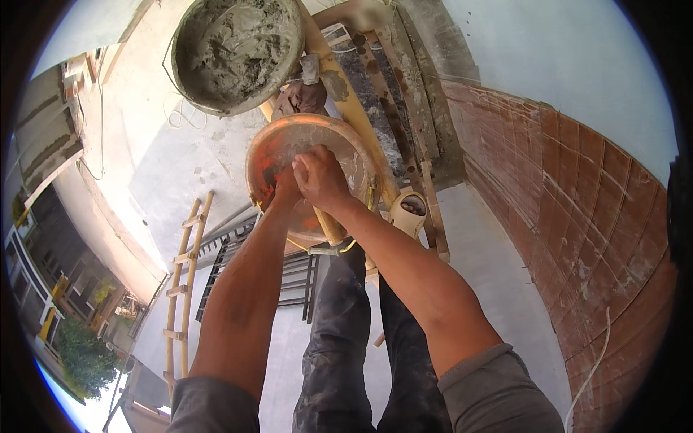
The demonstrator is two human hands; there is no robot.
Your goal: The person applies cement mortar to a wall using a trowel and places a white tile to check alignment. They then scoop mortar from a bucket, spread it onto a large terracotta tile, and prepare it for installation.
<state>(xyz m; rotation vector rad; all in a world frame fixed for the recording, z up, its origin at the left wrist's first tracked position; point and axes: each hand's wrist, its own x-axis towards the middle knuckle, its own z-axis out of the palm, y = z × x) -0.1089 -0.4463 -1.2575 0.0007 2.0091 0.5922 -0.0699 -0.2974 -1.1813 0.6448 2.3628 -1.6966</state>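
Both my hands are over the mouth of an orange bucket (263, 133) that has cloudy grey liquid inside. My right hand (321, 177) is closed in a fist-like curl, and what it holds, if anything, is hidden. Close against it on the left is my left hand (287, 186), its fingers out of sight behind the right hand and inside the bucket. A tan wooden handle or stick (330, 226) shows between my forearms at the bucket's near side. The bucket's wire carrying handle with a pale grip (328, 251) hangs toward me.
Beyond stands a dark bucket of wet grey mortar (242, 54). Wooden scaffold poles (350, 108) and planks run beside the buckets, with a cream container (408, 211) on the right. A wooden ladder (189, 267) and black metal grille (278, 270) lie lower left; a brown tiled wall (563, 209) rises right.
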